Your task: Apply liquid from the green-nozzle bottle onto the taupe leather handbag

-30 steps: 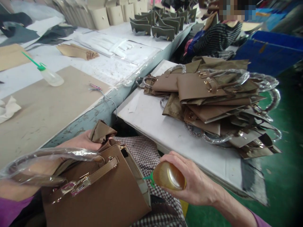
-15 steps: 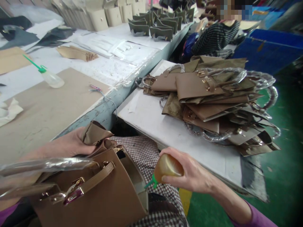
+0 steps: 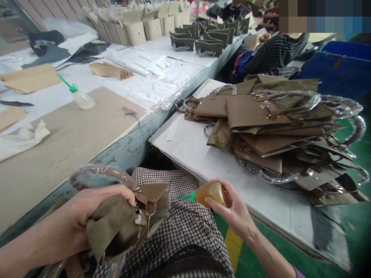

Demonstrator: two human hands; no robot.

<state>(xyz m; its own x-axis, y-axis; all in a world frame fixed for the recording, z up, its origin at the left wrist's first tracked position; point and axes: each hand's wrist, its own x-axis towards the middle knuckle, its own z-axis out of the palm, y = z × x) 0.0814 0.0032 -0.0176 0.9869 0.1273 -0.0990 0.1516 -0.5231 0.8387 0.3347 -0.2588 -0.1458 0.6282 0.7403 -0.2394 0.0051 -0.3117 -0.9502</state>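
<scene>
My left hand is closed on a brown handbag resting over my lap. The bag is turned so that its olive lining bulges out beside my fingers. Plastic film wraps its handle. In my right hand is a squeeze bottle of amber liquid, fingers wrapped round its body. Its green nozzle points left toward the bag's edge, with a small gap between them.
Several brown handbags are piled on a white board at right. On the left table lie another squeeze bottle and brown pieces. Olive bag parts stand farther back. A person in a striped sleeve sits beyond.
My left hand has turned the handbag, so its lining and side now show instead of its front panel. The bottle has moved up slightly and its nozzle now points more level.
</scene>
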